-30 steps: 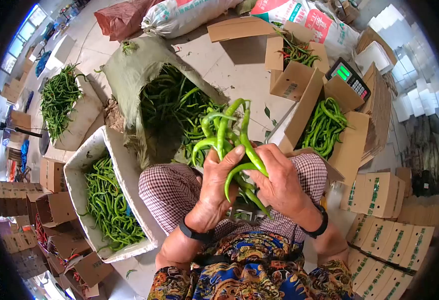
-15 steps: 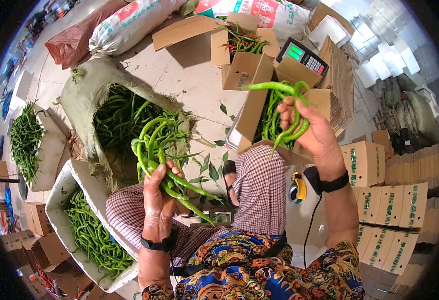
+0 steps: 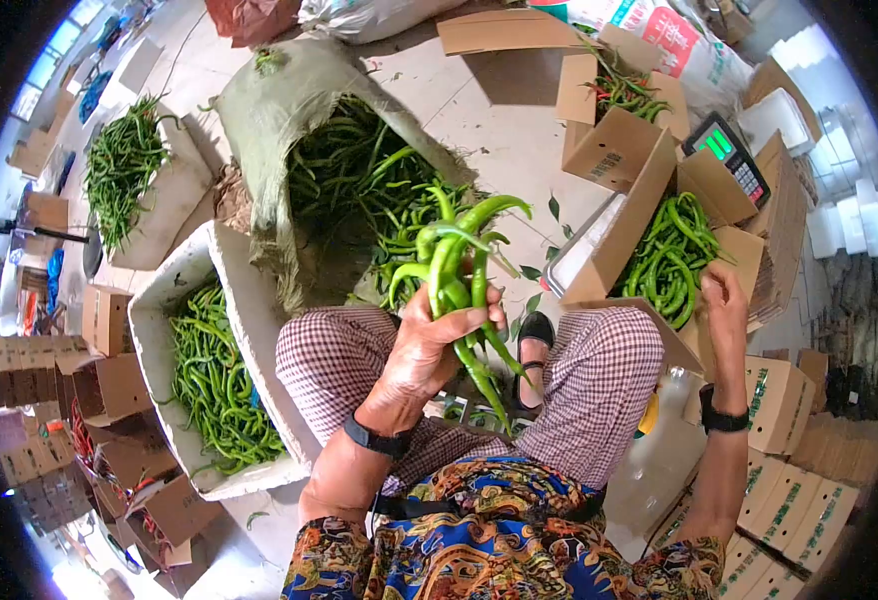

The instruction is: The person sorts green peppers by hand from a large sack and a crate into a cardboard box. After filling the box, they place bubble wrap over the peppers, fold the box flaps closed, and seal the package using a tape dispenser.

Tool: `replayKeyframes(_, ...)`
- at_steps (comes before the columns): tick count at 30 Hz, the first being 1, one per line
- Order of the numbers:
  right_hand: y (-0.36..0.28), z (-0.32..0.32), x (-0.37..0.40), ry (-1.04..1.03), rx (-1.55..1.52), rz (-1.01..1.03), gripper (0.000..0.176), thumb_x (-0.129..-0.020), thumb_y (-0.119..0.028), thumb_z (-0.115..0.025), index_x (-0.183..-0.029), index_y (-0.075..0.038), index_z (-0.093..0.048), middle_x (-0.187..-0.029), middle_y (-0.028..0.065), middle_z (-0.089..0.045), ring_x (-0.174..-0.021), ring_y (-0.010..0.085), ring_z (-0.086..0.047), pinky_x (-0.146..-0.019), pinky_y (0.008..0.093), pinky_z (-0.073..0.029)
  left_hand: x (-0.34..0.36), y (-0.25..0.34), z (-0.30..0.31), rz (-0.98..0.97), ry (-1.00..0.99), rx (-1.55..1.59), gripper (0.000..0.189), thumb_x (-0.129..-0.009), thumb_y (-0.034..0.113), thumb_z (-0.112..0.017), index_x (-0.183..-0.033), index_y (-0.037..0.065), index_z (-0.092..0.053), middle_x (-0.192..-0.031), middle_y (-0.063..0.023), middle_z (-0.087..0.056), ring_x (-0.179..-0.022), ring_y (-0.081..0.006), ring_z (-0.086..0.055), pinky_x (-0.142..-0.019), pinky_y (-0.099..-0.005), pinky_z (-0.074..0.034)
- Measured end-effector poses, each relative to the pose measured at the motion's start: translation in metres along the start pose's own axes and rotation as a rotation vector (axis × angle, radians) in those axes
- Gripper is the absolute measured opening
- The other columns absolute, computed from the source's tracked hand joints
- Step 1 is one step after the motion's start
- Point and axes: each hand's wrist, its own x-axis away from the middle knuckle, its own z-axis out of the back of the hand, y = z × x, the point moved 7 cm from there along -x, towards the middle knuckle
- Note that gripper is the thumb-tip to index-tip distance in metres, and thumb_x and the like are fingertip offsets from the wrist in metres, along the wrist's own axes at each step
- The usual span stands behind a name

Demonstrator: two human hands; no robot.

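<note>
Several long green chili peppers (image 3: pixel 452 265) are gripped in my left hand (image 3: pixel 421 345), held above my lap with their tips pointing up and down. My right hand (image 3: pixel 724 305) is at the near right edge of an open cardboard box (image 3: pixel 599 255). Its fingers are loosely bent, and I see no pepper in them. Glossy green peppers (image 3: pixel 667 262) lie heaped inside that box. Ahead of my left hand, a torn green woven sack (image 3: pixel 259 130) spills more green peppers (image 3: pixel 359 165) onto the floor.
A white foam box (image 3: pixel 221 490) of green peppers stands at my left. Beyond it, another pepper pile (image 3: pixel 124 170) rests on a white sack. A digital scale display (image 3: pixel 724 150) is behind the cardboard box, near a carton with red and green peppers (image 3: pixel 627 95). Printed cartons (image 3: pixel 784 400) line the right.
My right hand has let go of its green peppers and drawn back to the box edge. My left hand still grips its bunch, now more upright. The view has shifted left.
</note>
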Motion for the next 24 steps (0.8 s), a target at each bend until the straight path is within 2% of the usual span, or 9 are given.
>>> replayKeyframes(2,-0.079,-0.018,0.031,-0.191,-0.113,-0.005,0.027,-0.092,-0.017,-0.059,-0.112,0.0,-0.062,-0.105,0.0053,-0.064,-0.095,0.0127,-0.059,-0.085,0.0274,-0.047,-0.004,-0.004,0.002,-0.009,-0.029,-0.001,0.046,-0.075,0.003,-0.073,-0.115,-0.003,-0.052,-0.101,-0.0112,-0.061,-0.088,-0.022,-0.062,-0.081,-0.038,-0.054)
replayKeyframes(4,-0.131,-0.057,0.065,-0.411,-0.349,0.152,0.025,-0.092,-0.014,-0.058,-0.112,0.001,-0.06,-0.103,0.0068,-0.064,-0.096,0.0143,-0.061,-0.085,0.0292,-0.049,-0.004,-0.009,0.0,0.02,-0.036,-0.001,0.048,-0.075,0.004,-0.073,-0.116,-0.003,-0.051,-0.103,-0.0113,-0.06,-0.088,-0.022,-0.062,-0.082,-0.0379,-0.054)
replayKeyframes(6,-0.161,-0.109,0.095,-0.566,-0.389,0.196,0.036,-0.089,-0.018,-0.066,-0.117,0.003,-0.056,-0.108,0.0144,-0.064,-0.097,0.0206,-0.064,-0.087,0.0357,-0.052,-0.004,-0.012,-0.002,0.018,-0.059,-0.012,0.055,-0.076,0.007,-0.073,-0.123,-0.003,-0.047,-0.11,-0.0114,-0.06,-0.093,-0.0221,-0.062,-0.085,-0.0385,-0.053)
replayKeyframes(8,-0.175,-0.159,0.112,-0.655,-0.384,0.137,0.044,-0.084,-0.021,-0.073,-0.116,0.003,-0.056,-0.11,0.0158,-0.064,-0.097,0.0218,-0.064,-0.081,0.0341,-0.054,-0.001,-0.016,0.0,0.012,-0.075,0.017,0.058,-0.078,0.004,-0.072,-0.128,-0.001,-0.044,-0.113,-0.0106,-0.058,-0.098,-0.0211,-0.06,-0.089,-0.0359,-0.051)
replayKeyframes(11,-0.18,-0.202,0.107,-0.484,-0.495,0.182,0.041,-0.079,-0.018,-0.076,-0.109,0.004,-0.058,-0.107,0.0153,-0.062,-0.095,0.019,-0.063,-0.065,0.0297,-0.055,0.002,-0.009,0.009,-0.016,-0.007,-0.091,0.06,-0.083,0.005,-0.069,-0.134,0.0,-0.039,-0.121,-0.0103,-0.054,-0.109,-0.0197,-0.056,-0.095,-0.0339,-0.046)
replayKeyframes(15,-0.185,-0.205,0.115,-0.556,-0.515,0.171,0.032,-0.08,-0.014,-0.073,-0.103,0.004,-0.06,-0.107,0.0153,-0.061,-0.093,0.0173,-0.062,-0.068,0.0307,-0.054,0.0,-0.012,0.017,-0.018,0.016,-0.089,0.058,-0.082,0.006,-0.07,-0.131,-0.001,-0.039,-0.12,-0.0113,-0.054,-0.109,-0.0203,-0.055,-0.096,-0.0343,-0.045)
replayKeyframes(17,-0.191,-0.2,0.116,-0.449,-0.258,0.344,0.024,-0.083,-0.012,-0.07,-0.097,0.004,-0.06,-0.101,0.0135,-0.063,-0.086,0.0158,-0.062,-0.069,0.0289,-0.052,-0.001,-0.011,0.018,-0.041,0.005,-0.113,0.057,-0.082,0.006,-0.07,-0.13,-0.001,-0.04,-0.119,-0.0114,-0.054,-0.108,-0.0206,-0.055,-0.096,-0.0344,-0.045)
replayKeyframes(18,-0.189,-0.204,0.12,-0.626,-0.491,0.046,0.021,-0.086,-0.012,-0.068,-0.096,0.004,-0.058,-0.092,0.0095,-0.064,-0.078,0.0135,-0.061,-0.069,0.0265,-0.051,-0.002,-0.015,0.02,-0.015,-0.011,-0.1,0.057,-0.082,0.007,-0.07,-0.129,-0.001,-0.04,-0.118,-0.0115,-0.054,-0.108,-0.0209,-0.055,-0.096,-0.0344,-0.045)
replayKeyframes(24,-0.169,-0.213,0.114,-0.732,-0.741,-0.119,0.02,-0.091,-0.013,-0.063,-0.103,0.001,-0.055,-0.09,0.0048,-0.063,-0.08,0.0081,-0.059,-0.071,0.0249,-0.049,0.002,-0.013,0.01,0.003,-0.023,-0.046,0.059,-0.082,0.009,-0.073,-0.13,-0.001,-0.041,-0.114,-0.0093,-0.055,-0.104,-0.0183,-0.056,-0.089,-0.0308,-0.048)
